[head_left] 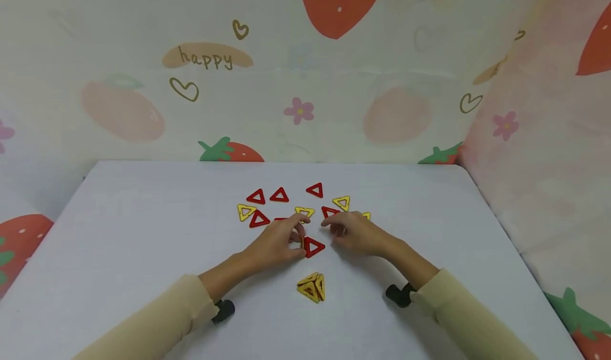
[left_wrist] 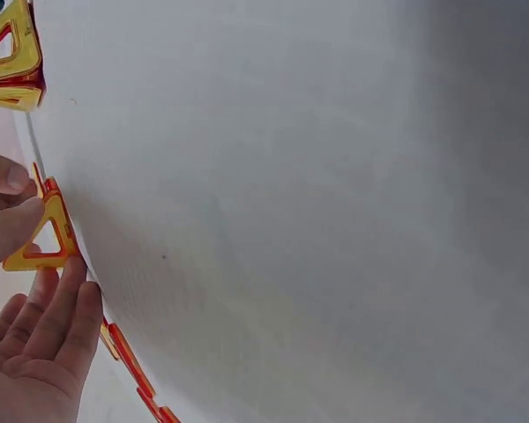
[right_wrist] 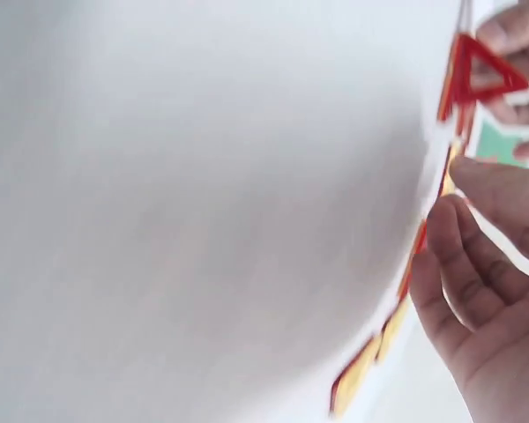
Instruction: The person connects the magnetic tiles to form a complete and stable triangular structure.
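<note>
My left hand (head_left: 274, 242) pinches an upright yellow triangle tile (left_wrist: 63, 231) between thumb and fingers. A red triangle tile (head_left: 307, 249) stands against it, facing right in the head view, and shows its open frame in the right wrist view. Just right of these tiles, my right hand (head_left: 359, 234) hovers with loosely bent fingers and nothing visible in its grasp. Behind its fingertips lies another red triangle tile (head_left: 326, 212). Nearer the body sits a small pyramid of yellow triangle tiles (head_left: 310, 287).
Beyond the hands, loose tiles lie scattered on the white table (head_left: 157, 217), among them a red triangle (head_left: 259, 225), a yellow triangle (head_left: 241, 212) and another yellow triangle (head_left: 347, 203). A strawberry-patterned cloth (head_left: 267, 73) hangs behind the table.
</note>
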A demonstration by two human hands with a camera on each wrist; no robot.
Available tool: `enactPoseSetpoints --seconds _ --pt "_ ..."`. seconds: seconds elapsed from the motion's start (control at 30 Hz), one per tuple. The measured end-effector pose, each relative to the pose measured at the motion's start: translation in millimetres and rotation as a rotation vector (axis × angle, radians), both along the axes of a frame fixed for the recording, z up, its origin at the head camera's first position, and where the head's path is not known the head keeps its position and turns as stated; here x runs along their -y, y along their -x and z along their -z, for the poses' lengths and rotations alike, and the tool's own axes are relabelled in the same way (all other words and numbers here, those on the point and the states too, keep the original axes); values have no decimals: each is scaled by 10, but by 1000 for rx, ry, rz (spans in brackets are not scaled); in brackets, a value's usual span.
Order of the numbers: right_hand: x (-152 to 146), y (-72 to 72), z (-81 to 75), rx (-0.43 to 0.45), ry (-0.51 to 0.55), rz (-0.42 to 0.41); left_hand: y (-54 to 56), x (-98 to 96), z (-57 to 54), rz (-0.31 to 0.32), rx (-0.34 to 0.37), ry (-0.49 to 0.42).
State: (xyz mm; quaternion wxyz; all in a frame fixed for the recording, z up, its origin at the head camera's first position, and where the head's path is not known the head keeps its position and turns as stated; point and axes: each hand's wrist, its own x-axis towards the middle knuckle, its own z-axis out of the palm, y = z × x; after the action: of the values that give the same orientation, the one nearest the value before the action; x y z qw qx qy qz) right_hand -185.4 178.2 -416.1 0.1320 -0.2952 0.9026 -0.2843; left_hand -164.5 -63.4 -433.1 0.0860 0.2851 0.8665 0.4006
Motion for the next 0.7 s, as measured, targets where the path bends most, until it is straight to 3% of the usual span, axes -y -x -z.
enactPoseSetpoints --seconds 0.27,0.37,0.53,0.7 --pt "-384 130 -64 -149 -7 180 -4 -3 2 -5 1 -2" --pt "-511 177 -32 -147 -14 219 -10 -2 1 -6 0 -10" --pt "-647 216 43 -64 -26 180 -21 -4 -6 -9 11 -3" --pt "-677 228 74 -64 -32 147 -26 -7 -9 -11 17 -5"
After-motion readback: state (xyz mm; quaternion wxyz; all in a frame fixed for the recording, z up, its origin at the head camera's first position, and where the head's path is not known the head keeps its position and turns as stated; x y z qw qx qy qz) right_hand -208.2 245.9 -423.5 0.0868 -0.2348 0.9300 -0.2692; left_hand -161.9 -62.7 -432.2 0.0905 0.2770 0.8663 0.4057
